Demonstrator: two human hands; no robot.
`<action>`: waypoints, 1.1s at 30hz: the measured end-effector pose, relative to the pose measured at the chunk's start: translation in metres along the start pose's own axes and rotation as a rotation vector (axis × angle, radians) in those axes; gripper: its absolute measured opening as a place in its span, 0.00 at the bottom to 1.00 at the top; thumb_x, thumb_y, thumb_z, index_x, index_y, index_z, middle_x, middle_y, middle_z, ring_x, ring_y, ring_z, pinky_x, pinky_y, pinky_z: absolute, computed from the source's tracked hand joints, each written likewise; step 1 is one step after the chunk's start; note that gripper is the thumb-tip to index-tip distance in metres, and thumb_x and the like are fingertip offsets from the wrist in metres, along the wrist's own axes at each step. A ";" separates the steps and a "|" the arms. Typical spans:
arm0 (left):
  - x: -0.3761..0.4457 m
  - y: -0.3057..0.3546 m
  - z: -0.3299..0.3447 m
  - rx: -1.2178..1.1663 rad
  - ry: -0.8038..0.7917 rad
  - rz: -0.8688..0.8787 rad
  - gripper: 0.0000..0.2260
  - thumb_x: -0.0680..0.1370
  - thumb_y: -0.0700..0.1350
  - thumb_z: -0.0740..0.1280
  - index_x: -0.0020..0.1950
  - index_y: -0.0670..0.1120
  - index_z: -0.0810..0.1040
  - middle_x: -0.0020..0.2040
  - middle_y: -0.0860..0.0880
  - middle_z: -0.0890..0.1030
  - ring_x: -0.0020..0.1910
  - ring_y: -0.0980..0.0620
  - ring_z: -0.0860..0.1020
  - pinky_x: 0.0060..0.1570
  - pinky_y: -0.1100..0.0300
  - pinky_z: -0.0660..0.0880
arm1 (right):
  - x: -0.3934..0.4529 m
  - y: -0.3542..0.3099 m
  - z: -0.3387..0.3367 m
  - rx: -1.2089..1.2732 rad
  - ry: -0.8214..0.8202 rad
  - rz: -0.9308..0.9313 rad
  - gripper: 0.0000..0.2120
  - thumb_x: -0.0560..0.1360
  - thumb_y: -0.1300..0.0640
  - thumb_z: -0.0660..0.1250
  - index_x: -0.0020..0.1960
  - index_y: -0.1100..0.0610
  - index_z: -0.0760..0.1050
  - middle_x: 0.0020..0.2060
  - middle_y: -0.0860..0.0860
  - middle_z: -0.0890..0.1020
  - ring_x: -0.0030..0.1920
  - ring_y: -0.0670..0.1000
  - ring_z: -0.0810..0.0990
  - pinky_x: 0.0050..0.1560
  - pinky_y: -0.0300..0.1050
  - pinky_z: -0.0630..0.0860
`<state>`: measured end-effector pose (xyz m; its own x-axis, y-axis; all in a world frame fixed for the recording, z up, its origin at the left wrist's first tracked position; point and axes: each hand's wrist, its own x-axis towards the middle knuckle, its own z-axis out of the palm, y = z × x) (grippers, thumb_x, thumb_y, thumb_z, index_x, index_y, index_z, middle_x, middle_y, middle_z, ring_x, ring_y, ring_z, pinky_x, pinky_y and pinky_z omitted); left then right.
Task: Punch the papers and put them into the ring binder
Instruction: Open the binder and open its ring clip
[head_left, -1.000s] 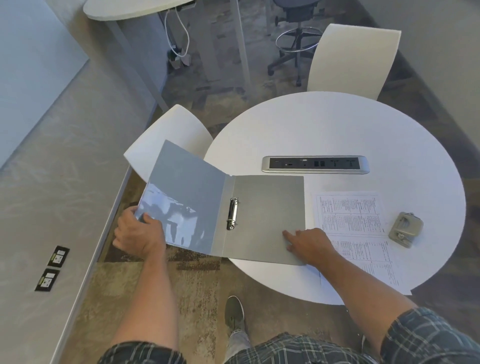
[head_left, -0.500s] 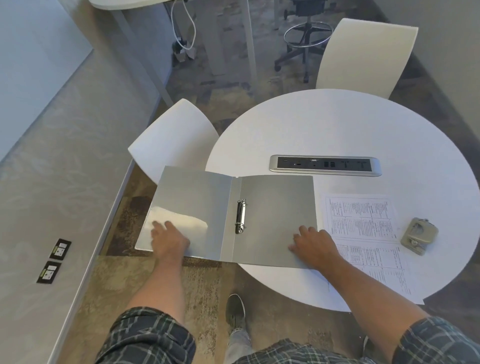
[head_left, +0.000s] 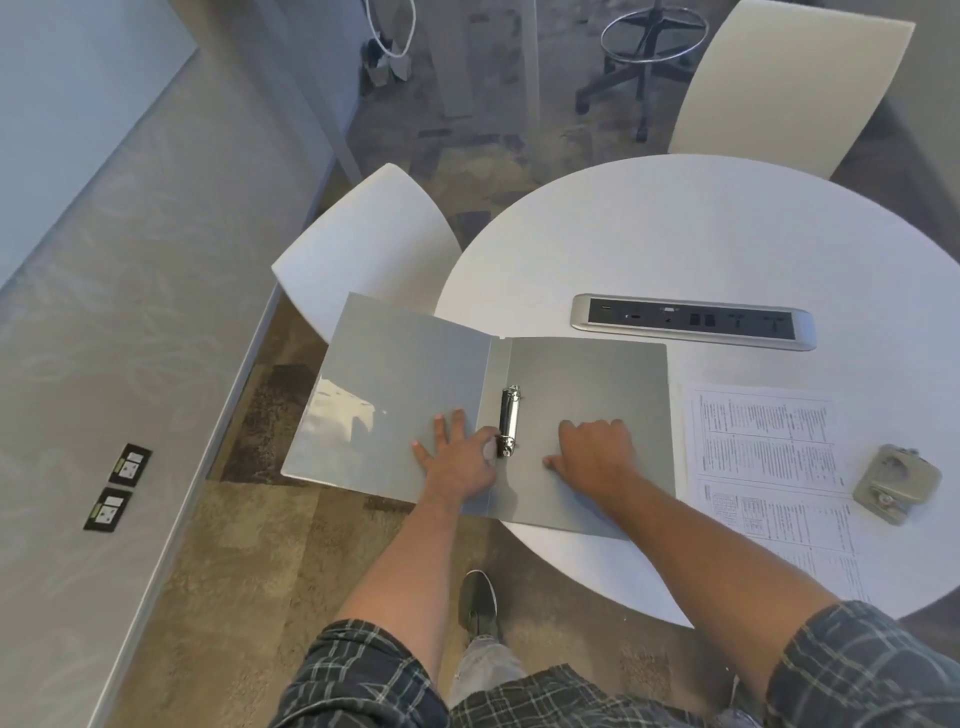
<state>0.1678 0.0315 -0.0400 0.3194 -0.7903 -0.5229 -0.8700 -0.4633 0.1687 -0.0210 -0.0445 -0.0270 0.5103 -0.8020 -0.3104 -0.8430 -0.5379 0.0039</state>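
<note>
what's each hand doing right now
Left hand: open, fingers spread flat on the ring binder beside the ring mechanism.
Right hand: open, pressing the binder's right half.

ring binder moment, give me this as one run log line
ring binder: open flat on table | left hand: at ring mechanism | right hand: on back cover | papers: unpunched | hole punch: untouched

You're looking at a grey binder (head_left: 582, 384) with shiny silver rings (head_left: 509, 421) on a white round counter (head_left: 675, 234). The papers (head_left: 763, 441) are white with dense black print, the hole punch (head_left: 896, 483) is dull grey-green, and your sleeves (head_left: 862, 670) are dark plaid with pale lines.
</note>
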 end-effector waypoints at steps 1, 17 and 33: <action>0.000 0.001 0.000 -0.036 0.007 0.001 0.23 0.80 0.49 0.62 0.75 0.65 0.66 0.84 0.48 0.46 0.82 0.38 0.39 0.73 0.24 0.42 | 0.004 -0.006 -0.002 0.005 0.000 -0.021 0.23 0.78 0.37 0.64 0.62 0.54 0.75 0.56 0.54 0.83 0.57 0.57 0.81 0.55 0.51 0.71; 0.011 -0.006 0.008 -0.388 -0.039 0.045 0.18 0.73 0.47 0.74 0.61 0.60 0.77 0.84 0.56 0.49 0.83 0.43 0.38 0.72 0.29 0.35 | 0.024 -0.039 -0.020 0.173 -0.298 -0.152 0.21 0.78 0.54 0.64 0.70 0.48 0.72 0.58 0.54 0.82 0.59 0.58 0.81 0.53 0.49 0.76; 0.021 -0.012 0.010 -0.548 -0.097 0.063 0.08 0.76 0.47 0.73 0.54 0.54 0.79 0.83 0.63 0.50 0.82 0.45 0.35 0.70 0.27 0.31 | 0.039 -0.036 -0.043 0.338 -0.539 -0.166 0.23 0.82 0.63 0.57 0.76 0.53 0.67 0.67 0.57 0.77 0.66 0.58 0.76 0.58 0.48 0.72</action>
<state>0.1816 0.0244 -0.0611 0.2141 -0.7948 -0.5679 -0.5553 -0.5773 0.5986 0.0366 -0.0681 0.0015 0.5558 -0.4258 -0.7140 -0.8121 -0.4615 -0.3570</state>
